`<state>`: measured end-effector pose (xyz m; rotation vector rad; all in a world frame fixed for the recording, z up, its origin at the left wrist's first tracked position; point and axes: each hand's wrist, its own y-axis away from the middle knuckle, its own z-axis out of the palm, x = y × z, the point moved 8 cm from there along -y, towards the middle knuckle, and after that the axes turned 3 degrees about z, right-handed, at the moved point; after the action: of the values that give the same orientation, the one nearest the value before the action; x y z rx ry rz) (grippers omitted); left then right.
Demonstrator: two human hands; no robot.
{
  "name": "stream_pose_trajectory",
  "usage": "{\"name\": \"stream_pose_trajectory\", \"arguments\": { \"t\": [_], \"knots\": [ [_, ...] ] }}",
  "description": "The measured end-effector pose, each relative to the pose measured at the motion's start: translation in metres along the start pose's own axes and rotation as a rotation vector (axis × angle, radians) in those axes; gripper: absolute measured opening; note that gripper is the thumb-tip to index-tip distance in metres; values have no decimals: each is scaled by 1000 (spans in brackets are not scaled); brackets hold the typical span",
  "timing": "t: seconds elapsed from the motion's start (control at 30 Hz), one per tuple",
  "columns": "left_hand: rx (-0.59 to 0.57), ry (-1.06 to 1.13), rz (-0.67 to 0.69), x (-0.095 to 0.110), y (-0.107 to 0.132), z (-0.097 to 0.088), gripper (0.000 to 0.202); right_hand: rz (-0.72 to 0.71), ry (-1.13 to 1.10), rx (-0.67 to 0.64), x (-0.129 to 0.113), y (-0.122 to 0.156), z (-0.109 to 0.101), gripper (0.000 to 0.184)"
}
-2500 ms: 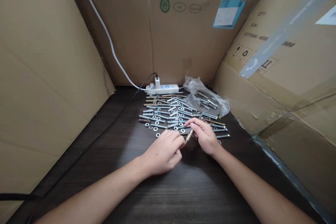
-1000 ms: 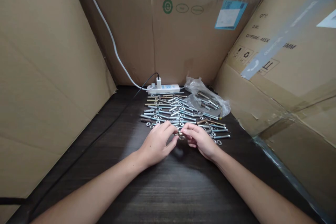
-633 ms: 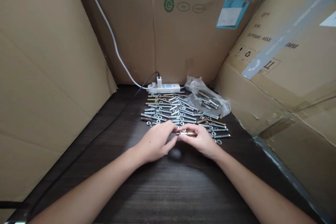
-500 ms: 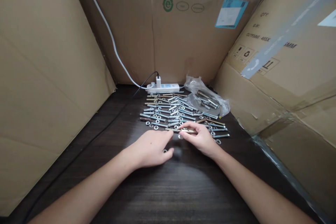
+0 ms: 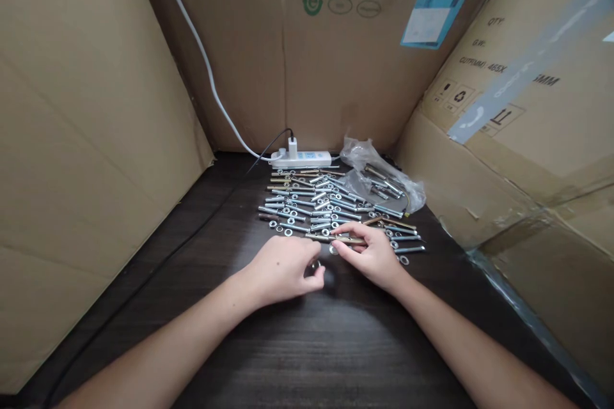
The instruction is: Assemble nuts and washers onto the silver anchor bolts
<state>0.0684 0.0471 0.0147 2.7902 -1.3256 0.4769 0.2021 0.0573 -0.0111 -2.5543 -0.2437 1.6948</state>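
Cardboard walls (image 5: 230,57): they box in our dark wood-look surface (image 5: 307,351), with a white power strip (image 5: 316,158) parked at the back.

Left hand (image 5: 281,270): grip nearly closed, thumb and index pinching what looks to us like a small shiny ring (image 5: 316,262). Nut or washer? Too small for us to tell.

Right hand (image 5: 377,257): narrow grip around a brassy bolt (image 5: 348,240). We can't tell if it's lifted or resting on the surface.

Brassy bolt: sits crosswise at the near edge of the spread, thinner end poking out toward the left hand. We can't make out any ring on it, though fingers hide part, so we'd call this one half-handled.

Loose washer (image 5: 332,250): just beside the right thumb, apart from the bolt.

Metal rows: rods (image 5: 295,228), sleeves (image 5: 320,213) and nuts (image 5: 272,224) spread out, mostly as separate bits. Rows that tidy read to us as the dealt-with share, and it's a big one.

Plastic bag (image 5: 359,152): crumpled at back right, a few bolts (image 5: 394,190) showing, inside or underneath, can't say. Our guess is those are what's left.
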Motion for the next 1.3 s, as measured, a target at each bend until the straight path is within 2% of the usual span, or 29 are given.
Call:
{"name": "stream_pose_trajectory", "arguments": {
  "t": [0.13,0.23,0.43,0.67,1.07,1.3],
  "knots": [
    [184,176,-41,-12,-3,-10,12,-3,-6,-49,-3,2,4,22],
    [246,298,-42,-16,-2,-8,12,27,-55,-97,-3,5,9,23],
    [222,406,30,-10,0,-3,15,33,-124,-130,-10,9,16,22],
    [224,388,28,-9,0,-7,16,147,-220,-125,0,5,15,24],
    [249,412,93,-6,1,-8,20,181,-309,-230,5,4,22,30],
    [222,421,25,-11,1,-4,18,204,-308,-217,7,4,22,31]
  ]
}}
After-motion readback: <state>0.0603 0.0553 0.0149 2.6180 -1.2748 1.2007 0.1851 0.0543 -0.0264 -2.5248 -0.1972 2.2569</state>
